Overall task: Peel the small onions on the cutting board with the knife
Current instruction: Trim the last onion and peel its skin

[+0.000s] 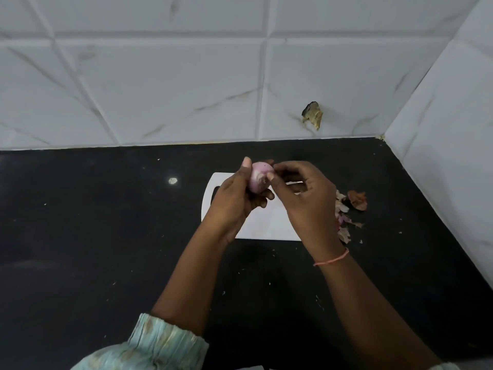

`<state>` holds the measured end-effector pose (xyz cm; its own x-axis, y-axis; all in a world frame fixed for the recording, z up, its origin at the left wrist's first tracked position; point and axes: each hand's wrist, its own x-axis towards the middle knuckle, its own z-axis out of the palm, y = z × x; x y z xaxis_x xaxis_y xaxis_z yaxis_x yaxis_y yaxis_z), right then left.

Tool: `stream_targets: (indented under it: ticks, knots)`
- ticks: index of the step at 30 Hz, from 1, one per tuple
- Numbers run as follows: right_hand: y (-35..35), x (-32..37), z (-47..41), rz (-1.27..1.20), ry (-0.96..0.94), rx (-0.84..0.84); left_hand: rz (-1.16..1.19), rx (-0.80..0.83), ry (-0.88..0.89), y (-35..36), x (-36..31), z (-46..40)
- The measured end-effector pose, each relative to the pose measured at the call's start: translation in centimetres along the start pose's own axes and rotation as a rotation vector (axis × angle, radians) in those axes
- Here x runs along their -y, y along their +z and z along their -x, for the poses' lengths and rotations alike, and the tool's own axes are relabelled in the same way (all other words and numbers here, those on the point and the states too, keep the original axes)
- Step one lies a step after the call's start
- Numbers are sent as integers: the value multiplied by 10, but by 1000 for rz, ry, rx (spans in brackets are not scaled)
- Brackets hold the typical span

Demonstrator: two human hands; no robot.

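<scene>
My left hand (pixel 234 198) grips a small pink onion (pixel 260 177) above the white cutting board (pixel 266 222), thumb up along its left side. The fingertips of my right hand (pixel 304 198) pinch at the onion's right side, thumb against its cut end. Both hands hover over the far part of the board. I can see no knife; the hands hide much of the board.
A pile of dry onion skins (pixel 346 209) lies on the black counter (pixel 106 236) just right of the board. White tiled walls close in behind (pixel 160 89) and to the right (pixel 453 156). A chipped spot (pixel 312 114) marks the back wall.
</scene>
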<state>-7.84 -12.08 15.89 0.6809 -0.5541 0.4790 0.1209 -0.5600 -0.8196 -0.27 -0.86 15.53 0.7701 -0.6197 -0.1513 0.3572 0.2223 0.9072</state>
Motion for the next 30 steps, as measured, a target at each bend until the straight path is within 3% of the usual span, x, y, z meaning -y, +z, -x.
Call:
stream_targets:
  ticks: [11,23,26,30]
  knots:
    - [-2,-1,-3,130,-88,29,-190,-86,73,4,-8,4]
    - [10,2,0,316,-227,-9,-87,-157,-24,6,-4,5]
    - [13,1,-2,212,-159,-19,4,-156,-73,4,-6,4]
    - [14,-1,-2,-163,224,-55,135,-157,-130,2,-9,-1]
